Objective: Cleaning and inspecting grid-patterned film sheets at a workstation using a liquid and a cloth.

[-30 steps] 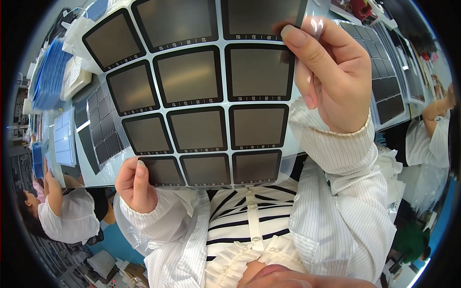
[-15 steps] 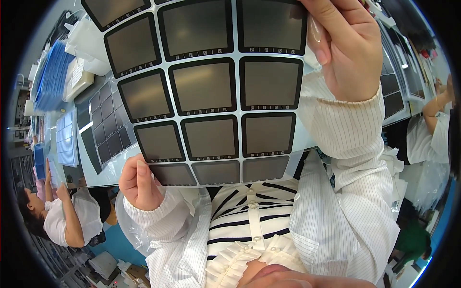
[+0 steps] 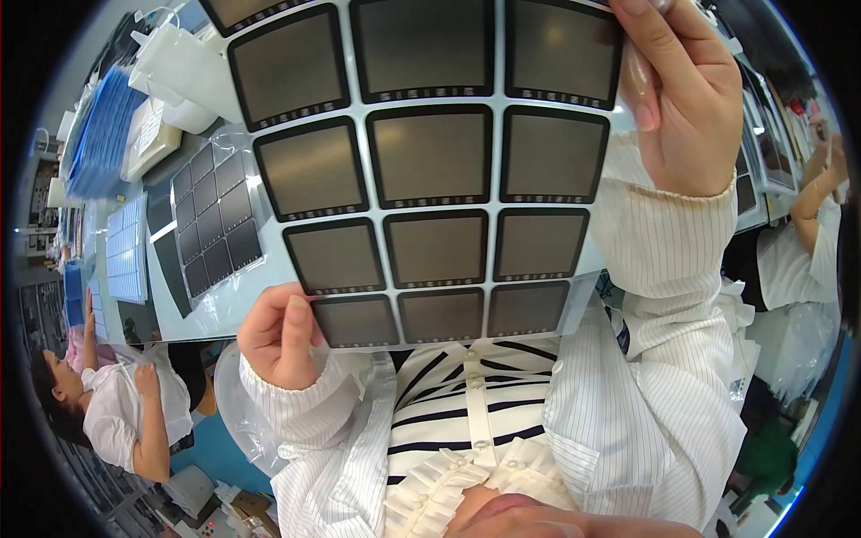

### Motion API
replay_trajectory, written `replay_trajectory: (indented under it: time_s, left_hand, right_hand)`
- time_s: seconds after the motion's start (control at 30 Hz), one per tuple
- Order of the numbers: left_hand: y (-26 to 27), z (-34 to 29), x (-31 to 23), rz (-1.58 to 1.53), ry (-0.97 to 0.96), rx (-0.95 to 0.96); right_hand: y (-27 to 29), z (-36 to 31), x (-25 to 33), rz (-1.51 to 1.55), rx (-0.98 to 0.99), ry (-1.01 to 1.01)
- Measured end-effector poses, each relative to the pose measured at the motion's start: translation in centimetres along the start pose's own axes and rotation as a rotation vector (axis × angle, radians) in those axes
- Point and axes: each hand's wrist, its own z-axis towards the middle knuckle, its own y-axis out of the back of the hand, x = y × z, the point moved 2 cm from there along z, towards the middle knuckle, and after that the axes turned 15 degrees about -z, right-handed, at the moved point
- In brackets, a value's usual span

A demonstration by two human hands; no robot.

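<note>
Between my two hands a clear film sheet point(image 3: 373, 161) is held up, tilted toward me, with rows of dark black-framed rectangular panels on it. My left hand point(image 3: 285, 336) pinches its lower left corner between thumb and fingers. At the upper right, my right hand point(image 3: 686, 90) grips the edge, thumb in front; part of that hand is cut off by the top of the picture. Light glints off several panels. The sheet's far end runs out of view at the top.
On the table point(image 3: 211, 314) to the left lies another panel sheet point(image 3: 215, 215) in clear film. Beyond it are a light-blue panelled sheet point(image 3: 127, 251), a stack of blue sheets point(image 3: 94, 134) and a white jug point(image 3: 184, 67). Co-workers sit at left point(image 3: 126, 403) and right point(image 3: 798, 251).
The held sheet has shifted to the right, with both hands moving along with it. More of the sheet lying on the left shows. The left co-worker's arm has moved.
</note>
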Motion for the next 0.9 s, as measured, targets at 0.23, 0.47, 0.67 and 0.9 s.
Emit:
replay_trajectory:
  time_s: [0.23,0.47,0.67,0.9]
  left_hand:
    - [-1.5,0.1,-0.1,0.065,0.091,0.142]
    - [-2.3,0.7,-0.7,0.045,0.164,0.206]
    - [-2.7,1.2,-0.7,-0.002,0.145,0.211]
    - [-3.6,2.0,-1.0,0.089,0.111,0.159]
  right_hand:
    - [1.4,0.5,-0.7,-0.084,-0.086,-0.009]
    - [2.6,1.4,-0.6,-0.142,-0.138,-0.025]
    - [3.0,2.7,-0.6,-0.062,-0.184,0.001]
    - [3.2,3.5,0.3,-0.169,-0.166,0.076]
